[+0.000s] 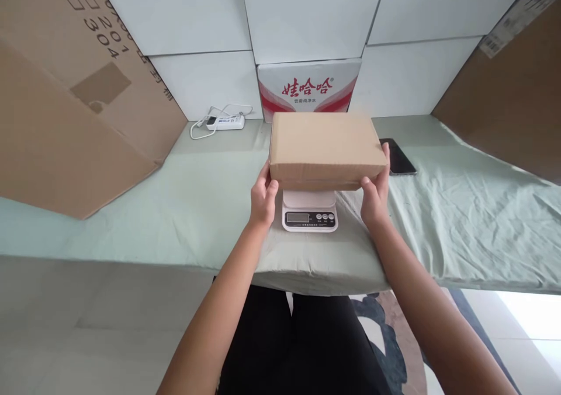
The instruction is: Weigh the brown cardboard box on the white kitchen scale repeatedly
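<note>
A plain brown cardboard box [326, 146] lies flat over a small white digital scale [310, 212], hiding most of the scale's platform; the display and buttons show below it. My left hand [263, 199] grips the box's near left corner. My right hand [376, 195] grips its near right corner. The scale stands on a pale green cloth [197, 208] that covers the table.
A black phone [398, 157] lies right of the box. A white power strip with cable [223, 121] sits at the back left. A red-and-white carton [309, 88] leans on the tiled wall. Large cardboard sheets stand at the left [74, 103] and right [512, 97].
</note>
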{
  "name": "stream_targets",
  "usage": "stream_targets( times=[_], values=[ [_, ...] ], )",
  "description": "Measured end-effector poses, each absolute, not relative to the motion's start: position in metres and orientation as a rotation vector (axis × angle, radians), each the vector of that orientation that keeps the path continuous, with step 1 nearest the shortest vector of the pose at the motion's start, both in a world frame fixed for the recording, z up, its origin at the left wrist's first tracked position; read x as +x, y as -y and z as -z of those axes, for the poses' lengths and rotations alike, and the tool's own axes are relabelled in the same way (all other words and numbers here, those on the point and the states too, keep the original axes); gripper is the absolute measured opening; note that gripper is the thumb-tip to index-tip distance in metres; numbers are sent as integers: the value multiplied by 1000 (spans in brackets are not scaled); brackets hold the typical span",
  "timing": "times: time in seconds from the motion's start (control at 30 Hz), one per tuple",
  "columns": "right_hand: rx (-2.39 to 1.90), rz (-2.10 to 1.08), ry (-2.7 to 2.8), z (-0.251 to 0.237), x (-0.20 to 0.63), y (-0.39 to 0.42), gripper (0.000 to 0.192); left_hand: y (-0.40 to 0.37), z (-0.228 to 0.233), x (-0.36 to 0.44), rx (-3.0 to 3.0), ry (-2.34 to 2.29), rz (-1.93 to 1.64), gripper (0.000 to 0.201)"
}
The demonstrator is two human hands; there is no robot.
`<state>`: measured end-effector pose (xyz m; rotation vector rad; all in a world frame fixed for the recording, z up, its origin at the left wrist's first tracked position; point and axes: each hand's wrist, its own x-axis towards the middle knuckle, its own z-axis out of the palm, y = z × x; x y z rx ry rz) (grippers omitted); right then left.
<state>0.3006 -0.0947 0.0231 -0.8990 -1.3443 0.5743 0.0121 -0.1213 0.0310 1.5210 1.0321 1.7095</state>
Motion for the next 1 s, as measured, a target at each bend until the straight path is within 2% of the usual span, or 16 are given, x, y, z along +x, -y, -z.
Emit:
stream_targets(
  times=[0.3,0.57,0.87,1.0],
  values=[
    [-934,-537,1378,-17,302,120,99,148,-27,14,1407,-1054,-1675,79],
    [-976,-522,1404,-23,300,123,95,148,-27,15,1363,-1105,-1669,75],
    [-946,-504,1382,-12,308,115,90,144,-18,11,1187,-1155,-1737,87],
    [-978,-480,1381,-13,306,117,89,145,-20,12,1294,-1136,-1660,81]
  ],
)
